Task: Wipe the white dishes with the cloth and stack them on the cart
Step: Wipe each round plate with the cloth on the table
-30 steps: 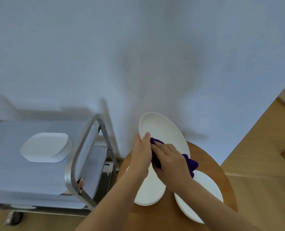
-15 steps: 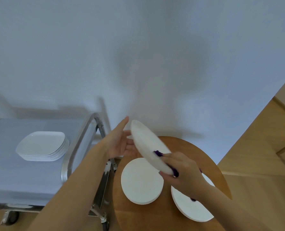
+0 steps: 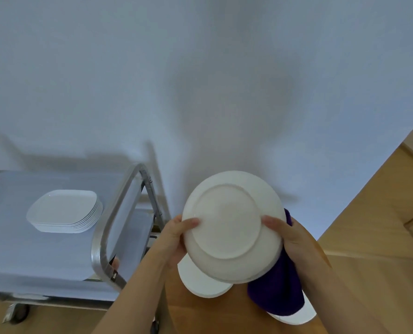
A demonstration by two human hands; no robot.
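White plate [image 3: 229,227] underside up, gripped between left hand [image 3: 176,239] and right hand [image 3: 294,239], which pinches the cloth [image 3: 277,290]

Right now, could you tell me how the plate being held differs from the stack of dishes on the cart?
The held plate is round; the stack of dishes is squarish with rounded corners. The plate is a single piece, raised and tilted with its underside toward the camera, gripped by the left hand and right hand; the stack is several pieces lying flat on the cart, untouched. Both are plain white.
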